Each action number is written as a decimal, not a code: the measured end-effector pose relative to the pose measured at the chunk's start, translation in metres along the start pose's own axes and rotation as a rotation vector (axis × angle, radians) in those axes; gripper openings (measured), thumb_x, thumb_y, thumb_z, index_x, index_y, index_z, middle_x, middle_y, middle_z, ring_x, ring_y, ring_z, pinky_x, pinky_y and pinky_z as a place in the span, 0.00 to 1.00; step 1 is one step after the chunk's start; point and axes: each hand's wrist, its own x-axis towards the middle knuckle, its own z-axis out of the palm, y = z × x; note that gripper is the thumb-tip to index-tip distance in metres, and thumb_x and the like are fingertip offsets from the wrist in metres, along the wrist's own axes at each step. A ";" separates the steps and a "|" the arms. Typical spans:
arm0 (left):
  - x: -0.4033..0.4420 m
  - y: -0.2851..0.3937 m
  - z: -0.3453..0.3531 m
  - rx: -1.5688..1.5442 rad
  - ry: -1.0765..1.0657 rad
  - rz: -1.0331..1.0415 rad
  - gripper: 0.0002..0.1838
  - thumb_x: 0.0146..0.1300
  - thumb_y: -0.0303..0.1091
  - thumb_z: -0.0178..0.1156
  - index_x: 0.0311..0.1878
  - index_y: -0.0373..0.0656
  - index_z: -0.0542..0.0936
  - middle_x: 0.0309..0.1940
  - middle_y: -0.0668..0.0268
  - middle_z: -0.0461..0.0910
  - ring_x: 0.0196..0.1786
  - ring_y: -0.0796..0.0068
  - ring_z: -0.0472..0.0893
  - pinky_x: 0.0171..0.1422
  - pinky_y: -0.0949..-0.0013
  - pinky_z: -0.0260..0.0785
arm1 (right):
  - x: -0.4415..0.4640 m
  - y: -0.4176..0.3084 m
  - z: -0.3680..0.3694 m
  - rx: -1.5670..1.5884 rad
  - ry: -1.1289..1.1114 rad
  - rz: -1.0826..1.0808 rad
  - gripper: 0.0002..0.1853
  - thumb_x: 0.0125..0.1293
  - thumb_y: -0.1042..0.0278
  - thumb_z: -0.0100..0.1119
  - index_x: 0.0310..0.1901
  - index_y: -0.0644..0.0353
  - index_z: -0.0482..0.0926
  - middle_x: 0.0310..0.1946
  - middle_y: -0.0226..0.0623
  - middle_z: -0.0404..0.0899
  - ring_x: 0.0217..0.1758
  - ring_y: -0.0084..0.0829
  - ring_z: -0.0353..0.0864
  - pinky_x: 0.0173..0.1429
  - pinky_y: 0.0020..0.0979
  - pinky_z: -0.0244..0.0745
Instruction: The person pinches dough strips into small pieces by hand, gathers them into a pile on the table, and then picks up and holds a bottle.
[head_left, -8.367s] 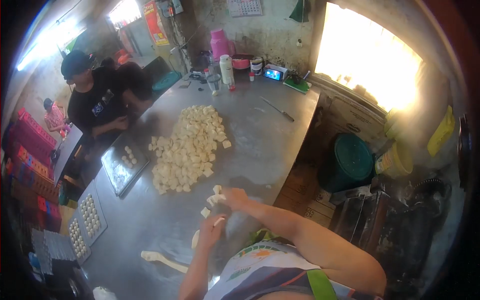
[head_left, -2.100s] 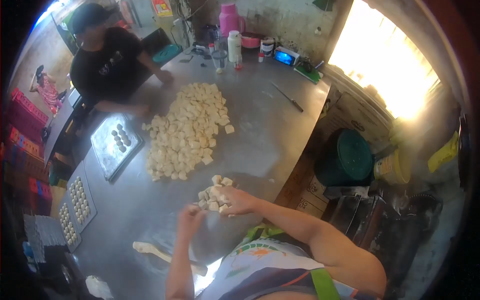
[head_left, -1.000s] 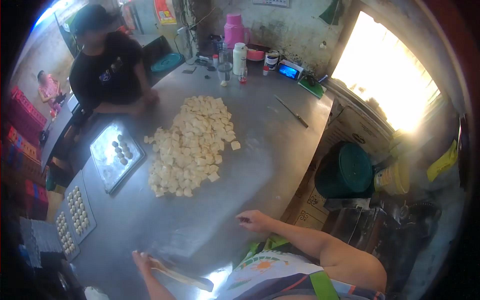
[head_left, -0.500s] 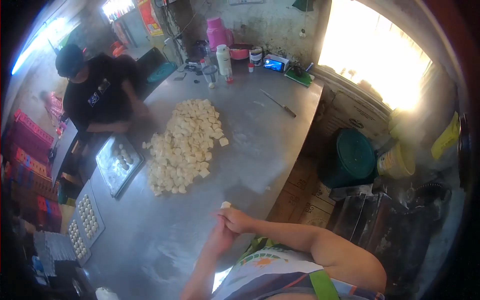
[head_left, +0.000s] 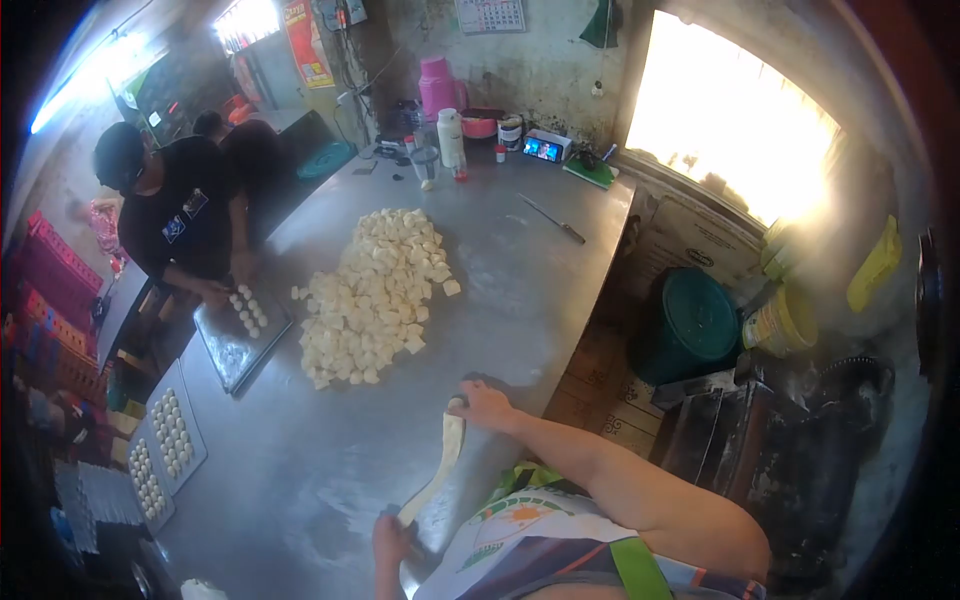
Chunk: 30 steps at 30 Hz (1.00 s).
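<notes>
A long strip of dough (head_left: 441, 468) stretches between my two hands over the near part of the metal table. My right hand (head_left: 484, 404) is closed on its upper end. The lower end is in my left hand (head_left: 390, 543), close to my apron; its fingers are partly hidden. Farther up the table lies a big heap of cut dough pieces (head_left: 370, 300), apart from both hands.
Across the table a co-worker (head_left: 180, 205) has both hands at a metal tray (head_left: 228, 350) with dough balls. Trays of dough balls (head_left: 172, 435) line the left edge. A knife (head_left: 552, 218) lies at the right; bottles, a pink jug (head_left: 437, 88) and a phone (head_left: 543, 149) stand behind.
My hands were together around the dough; now they are apart, with the strip drawn out between them. The co-worker's hands have moved to the tray, where the dough balls are in neater rows.
</notes>
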 end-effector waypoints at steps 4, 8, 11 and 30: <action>0.024 0.039 -0.035 -0.552 -0.081 0.055 0.13 0.51 0.26 0.69 0.42 0.39 0.83 0.29 0.64 0.81 0.31 0.75 0.78 0.38 0.70 0.71 | 0.017 0.002 0.022 -0.046 -0.151 -0.126 0.28 0.64 0.43 0.62 0.56 0.58 0.76 0.54 0.50 0.76 0.59 0.52 0.76 0.63 0.50 0.71; 0.032 0.114 -0.118 -0.621 -0.100 0.041 0.12 0.52 0.26 0.69 0.42 0.39 0.83 0.32 0.66 0.82 0.34 0.80 0.78 0.39 0.73 0.71 | 0.011 -0.004 0.003 0.120 -0.208 -0.212 0.22 0.60 0.52 0.68 0.48 0.57 0.78 0.44 0.44 0.79 0.55 0.47 0.78 0.56 0.48 0.72; 0.043 0.127 -0.138 -0.455 -0.117 0.184 0.17 0.52 0.28 0.70 0.46 0.40 0.82 0.36 0.63 0.83 0.36 0.69 0.82 0.40 0.67 0.73 | -0.025 -0.037 -0.041 0.104 -0.039 -0.493 0.18 0.58 0.56 0.70 0.44 0.57 0.77 0.42 0.40 0.79 0.50 0.45 0.78 0.49 0.46 0.72; 0.073 0.244 -0.064 -1.102 0.125 0.376 0.26 0.67 0.27 0.62 0.68 0.37 0.70 0.55 0.56 0.80 0.58 0.67 0.79 0.63 0.67 0.70 | -0.029 -0.145 -0.103 0.559 0.156 -0.785 0.13 0.68 0.56 0.62 0.38 0.59 0.80 0.30 0.43 0.76 0.36 0.49 0.78 0.42 0.41 0.71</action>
